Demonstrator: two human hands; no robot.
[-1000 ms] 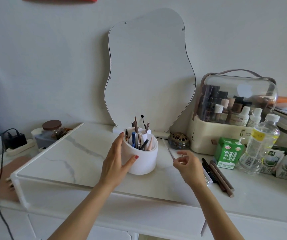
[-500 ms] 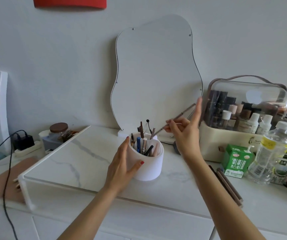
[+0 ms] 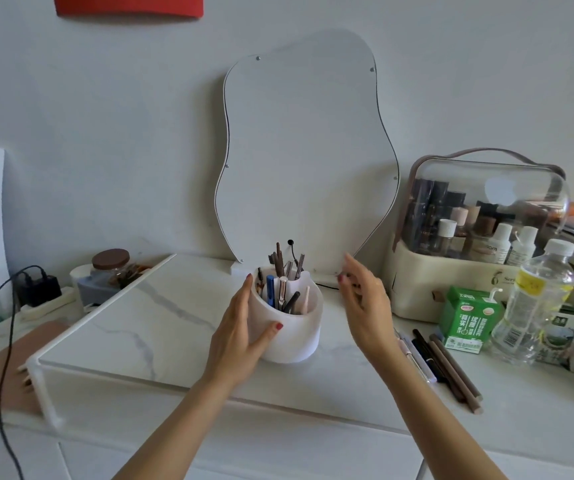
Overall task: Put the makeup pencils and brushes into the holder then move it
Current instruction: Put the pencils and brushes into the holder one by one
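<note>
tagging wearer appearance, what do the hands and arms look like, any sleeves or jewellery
Both forearms are bare, with no sleeves in view. No rings, watch or bracelets show. The left hand has red nail polish, and so does the right hand, which is slightly blurred.

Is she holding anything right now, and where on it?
The left hand grips the white holder by its side wall, thumb in front. The right hand holds nothing.
</note>
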